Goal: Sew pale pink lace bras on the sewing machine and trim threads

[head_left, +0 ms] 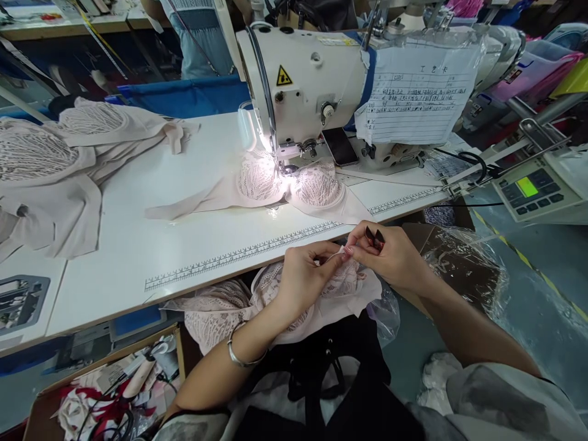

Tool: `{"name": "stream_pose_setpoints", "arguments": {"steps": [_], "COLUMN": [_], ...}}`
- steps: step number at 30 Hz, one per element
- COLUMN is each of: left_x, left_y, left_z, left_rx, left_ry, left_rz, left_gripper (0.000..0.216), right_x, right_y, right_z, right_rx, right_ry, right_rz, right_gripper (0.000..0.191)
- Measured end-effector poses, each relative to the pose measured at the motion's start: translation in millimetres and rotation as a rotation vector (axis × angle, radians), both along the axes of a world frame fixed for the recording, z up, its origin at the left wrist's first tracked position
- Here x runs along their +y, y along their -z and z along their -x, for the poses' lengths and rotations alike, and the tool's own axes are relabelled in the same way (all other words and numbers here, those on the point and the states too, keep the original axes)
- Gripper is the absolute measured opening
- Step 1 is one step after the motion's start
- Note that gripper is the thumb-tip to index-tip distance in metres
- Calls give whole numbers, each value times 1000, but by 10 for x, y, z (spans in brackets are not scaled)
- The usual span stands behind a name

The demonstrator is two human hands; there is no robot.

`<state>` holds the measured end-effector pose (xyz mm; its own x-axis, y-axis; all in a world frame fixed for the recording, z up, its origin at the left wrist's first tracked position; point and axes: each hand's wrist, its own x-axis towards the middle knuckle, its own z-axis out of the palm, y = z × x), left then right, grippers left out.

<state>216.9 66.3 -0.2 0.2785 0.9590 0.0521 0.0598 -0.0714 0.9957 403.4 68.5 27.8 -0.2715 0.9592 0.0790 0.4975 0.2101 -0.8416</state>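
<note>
My left hand (307,274) and my right hand (390,254) meet just below the table's front edge, fingers pinched together on a small white label (339,252). My right hand also carries small dark thread snips (374,236) between its fingers. Under both hands, on my lap, lies a pale pink lace bra (239,306). A second lace bra (294,187) lies lit under the needle of the white sewing machine (312,86).
Finished pink bras are piled (50,171) at the table's left. A paper sheet (416,92) is taped to the machine, a phone (340,147) leans against it. A control panel (533,190) stands right. A cardboard box (105,392) of scraps sits lower left. Another person (197,37) stands behind.
</note>
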Motion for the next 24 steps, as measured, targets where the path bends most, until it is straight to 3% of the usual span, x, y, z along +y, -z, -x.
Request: {"name": "stream_pose_setpoints", "arguments": {"steps": [6, 12, 24], "left_x": [30, 53, 34], "left_y": [62, 64, 71], "left_z": [33, 34, 39], "left_rx": [-141, -213, -106], "left_ry": [68, 84, 54], "left_rz": [155, 224, 144], "left_gripper": [25, 30, 14], "right_x": [69, 93, 110], "right_y": [-24, -7, 113], "right_z": [-147, -133, -61], "right_rx": [-32, 34, 195], "right_ry": [-157, -284, -206], "right_rz": [5, 160, 237], "right_gripper": [52, 25, 38]}}
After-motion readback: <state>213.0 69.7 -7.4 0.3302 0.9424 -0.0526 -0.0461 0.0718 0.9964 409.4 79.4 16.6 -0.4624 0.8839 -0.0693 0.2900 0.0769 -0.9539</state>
